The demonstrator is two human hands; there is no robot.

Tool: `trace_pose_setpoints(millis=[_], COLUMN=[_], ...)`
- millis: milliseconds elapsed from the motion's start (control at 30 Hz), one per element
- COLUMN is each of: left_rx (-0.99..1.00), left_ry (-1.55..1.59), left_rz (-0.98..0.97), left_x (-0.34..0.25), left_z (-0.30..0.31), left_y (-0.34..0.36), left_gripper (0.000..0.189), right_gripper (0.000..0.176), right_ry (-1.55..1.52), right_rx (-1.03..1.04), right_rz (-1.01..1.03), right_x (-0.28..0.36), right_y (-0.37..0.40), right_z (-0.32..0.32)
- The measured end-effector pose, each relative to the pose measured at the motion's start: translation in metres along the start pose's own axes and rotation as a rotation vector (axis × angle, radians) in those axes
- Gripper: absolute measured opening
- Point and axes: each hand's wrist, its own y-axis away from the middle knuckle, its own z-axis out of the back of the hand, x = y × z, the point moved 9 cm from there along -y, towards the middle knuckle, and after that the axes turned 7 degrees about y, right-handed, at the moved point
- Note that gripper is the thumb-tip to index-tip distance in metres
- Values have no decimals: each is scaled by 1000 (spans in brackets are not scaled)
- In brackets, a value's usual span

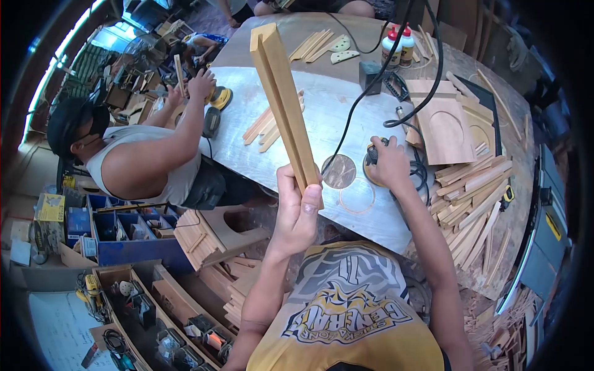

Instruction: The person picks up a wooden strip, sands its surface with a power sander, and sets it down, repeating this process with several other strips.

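My left hand (296, 213) is closed around the lower end of a grooved wooden strip (279, 93), which it holds up tilted above the table. The groove runs along the strip's length. On the right, my right hand (393, 164) rests over the top of a black and yellow orbital sander (372, 162), its fingers curled on the body. The sander stands on the metal-covered tabletop (334, 117). A round sanding disc (339, 171) lies left of the sander, beside a thin ring (357, 196). The sander's underside is hidden.
Wooden strips (476, 198) are piled at right, near a panel (440, 120) with a circular recess. Black cables (356, 102) cross the table. Glue bottles (399, 46) stand at the back. A co-worker (139, 148) at left holds a strip near another sander (219, 97).
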Motion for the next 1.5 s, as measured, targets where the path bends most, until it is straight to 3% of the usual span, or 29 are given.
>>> trace_pose_setpoints(millis=[267,367,500,667,733,767,800,833,867,967,1000,1100,1200,1267,1300,1333,1433,1500], left_rx=[-16,-136,-208,-169,-34,-77,-34,-14,2,-192,-276,-363,-522,-647,-728,-746,-952,-1074], left_ry=[132,282,17,-88,-632,-629,-727,-671,-613,-376,-232,-119,76,214,216,224,787,1031], left_rz=[0,-36,43,238,213,242,210,320,432,551,583,617,644,637,660,655,242,165], left_x=[-1,-5,0,33,48,54,63,78,88,109,114,127,144,160,183,202,242,269], left_z=[-14,-16,-2,0,-13,-22,-28,-28,-32,-22,-19,-10,5,19,35,44,73,87], left_y=[-10,-21,-24,-2,12,19,32,42,49,72,82,94,110,122,139,144,143,145], left_gripper=[31,38,19,24,23,22,22,19,17,16,19,19,20,20,20,20,23,35], right_gripper=[63,60,60,64,63,63,60,57,57,41,41,46,42,56,58,60,63,64], right_ry=[-29,-38,-35,-47,-96,-103,-76,-43,-42,-184,-184,-219,-156,-65,-62,-59,6,42], right_rx=[-43,-43,-16,35,-163,-142,-342,-545,-524,51,59,-285,-288,5,-17,-39,45,64], right_rz=[27,77,89,57,173,152,169,186,168,74,69,188,142,73,79,83,71,78], right_x=[-4,-4,-2,-10,-10,-13,-11,-8,-7,-14,-19,-16,-21,-19,-19,-21,-21,-18], right_y=[1,2,4,3,3,1,3,14,20,12,13,22,18,12,12,12,14,17], right_z=[6,2,0,-15,-21,-28,-14,1,-1,-24,-29,8,-8,-8,-8,-8,-4,-2])
